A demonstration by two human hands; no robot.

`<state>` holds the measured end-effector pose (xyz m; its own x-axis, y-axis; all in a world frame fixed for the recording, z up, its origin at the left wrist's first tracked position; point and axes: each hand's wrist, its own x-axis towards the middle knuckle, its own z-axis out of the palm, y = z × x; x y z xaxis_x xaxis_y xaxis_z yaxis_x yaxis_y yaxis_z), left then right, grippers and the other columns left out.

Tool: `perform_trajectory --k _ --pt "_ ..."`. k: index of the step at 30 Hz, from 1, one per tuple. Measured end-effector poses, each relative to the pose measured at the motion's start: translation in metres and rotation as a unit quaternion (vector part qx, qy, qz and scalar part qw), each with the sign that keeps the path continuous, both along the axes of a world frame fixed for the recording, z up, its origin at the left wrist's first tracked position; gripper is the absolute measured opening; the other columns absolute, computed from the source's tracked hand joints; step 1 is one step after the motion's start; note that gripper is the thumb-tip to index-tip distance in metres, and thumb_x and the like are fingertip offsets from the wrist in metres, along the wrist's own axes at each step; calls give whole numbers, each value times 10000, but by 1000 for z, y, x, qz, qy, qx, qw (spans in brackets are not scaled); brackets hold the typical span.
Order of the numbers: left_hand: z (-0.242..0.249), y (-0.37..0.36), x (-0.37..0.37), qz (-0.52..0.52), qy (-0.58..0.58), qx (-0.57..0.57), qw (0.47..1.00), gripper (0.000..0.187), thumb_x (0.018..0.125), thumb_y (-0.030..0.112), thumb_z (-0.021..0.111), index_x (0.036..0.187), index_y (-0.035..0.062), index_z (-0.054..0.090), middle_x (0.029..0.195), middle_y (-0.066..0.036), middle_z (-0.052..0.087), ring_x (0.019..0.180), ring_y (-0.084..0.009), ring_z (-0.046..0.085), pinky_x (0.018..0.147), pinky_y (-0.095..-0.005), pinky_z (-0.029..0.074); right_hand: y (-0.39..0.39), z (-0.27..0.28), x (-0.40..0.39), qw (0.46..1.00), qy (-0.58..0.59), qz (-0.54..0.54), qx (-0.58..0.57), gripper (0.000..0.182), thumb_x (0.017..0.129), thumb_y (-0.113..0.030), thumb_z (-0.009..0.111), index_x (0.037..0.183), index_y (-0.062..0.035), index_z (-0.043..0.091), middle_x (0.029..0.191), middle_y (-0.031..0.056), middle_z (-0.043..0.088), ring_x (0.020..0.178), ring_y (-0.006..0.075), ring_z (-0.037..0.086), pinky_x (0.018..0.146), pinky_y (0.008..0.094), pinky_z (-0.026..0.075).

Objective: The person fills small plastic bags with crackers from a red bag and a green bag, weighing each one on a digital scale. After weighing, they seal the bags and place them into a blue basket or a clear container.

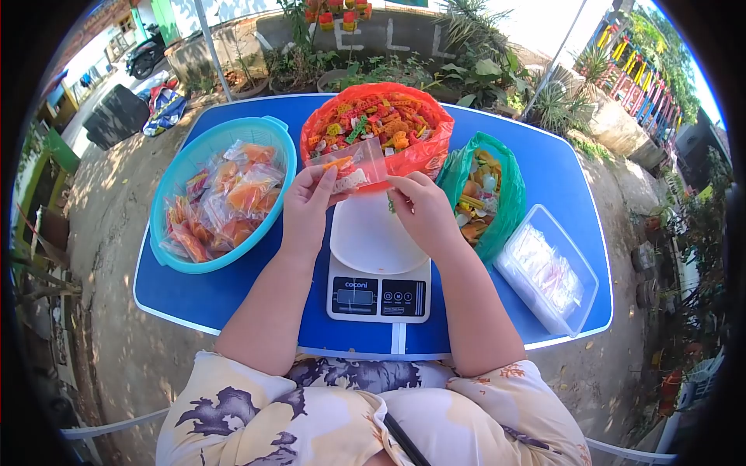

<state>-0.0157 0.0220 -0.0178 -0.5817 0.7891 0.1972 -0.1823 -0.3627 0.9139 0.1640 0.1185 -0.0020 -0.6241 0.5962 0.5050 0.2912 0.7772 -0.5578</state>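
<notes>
My left hand (311, 194) pinches a small clear plastic bag (364, 161) with some orange and whitish pieces in it. Close to the bag's right edge is my right hand (420, 203), its fingers curled together, with a small green piece (391, 203) at the fingertips. Both hands are above a white kitchen scale (378, 291) with a round white plate (373, 241). Behind them, a red plastic bag (311, 128) holds many red, orange and yellow pieces. A green plastic bag (509, 175) with yellowish pieces lies right of my right hand.
On the blue table (256, 303), a turquoise basket (281, 147) of filled small bags stands left. A clear box (587, 291) with empty-looking plastic bags is at the right. Plants (482, 70) and a low wall (388, 35) lie beyond the table.
</notes>
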Motion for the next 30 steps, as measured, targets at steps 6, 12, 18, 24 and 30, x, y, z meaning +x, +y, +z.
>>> perform_trajectory --k 6,12,18,24,30 --pt "-1 1 -1 -5 6 -4 1000 216 1044 201 608 1130 12 668 1024 -88 721 909 -174 734 810 -297 623 10 4 0 908 298 -20 -295 179 970 -62 687 1131 15 700 1019 73 717 860 133 710 758 263 574" --pt "2 -2 5 -42 41 -7 998 207 1046 187 604 1134 11 668 1039 -93 725 914 -169 735 815 -292 620 5 5 -1 850 378 21 -366 165 981 -60 673 1124 20 683 995 66 721 874 110 697 789 238 557" --pt "5 -3 6 -19 59 -10 998 214 1049 181 596 1150 5 664 1065 -90 720 922 -168 734 812 -293 619 5 0 -3 881 339 25 -329 160 965 -47 689 1117 4 683 989 42 718 875 82 673 779 219 516" --pt "5 -2 7 -49 61 -19 997 224 1050 187 596 1165 5 657 1072 -92 719 933 -175 734 817 -291 615 2 0 -5 881 355 39 -310 150 951 -58 713 1096 -20 701 979 15 721 834 58 638 733 218 485" --pt "6 -4 8 -106 52 -28 993 219 1049 168 596 1187 6 647 1100 -89 711 953 -173 731 832 -282 612 3 0 -3 883 333 40 -327 149 939 -54 726 1083 -24 699 1024 16 715 864 67 640 747 218 474"
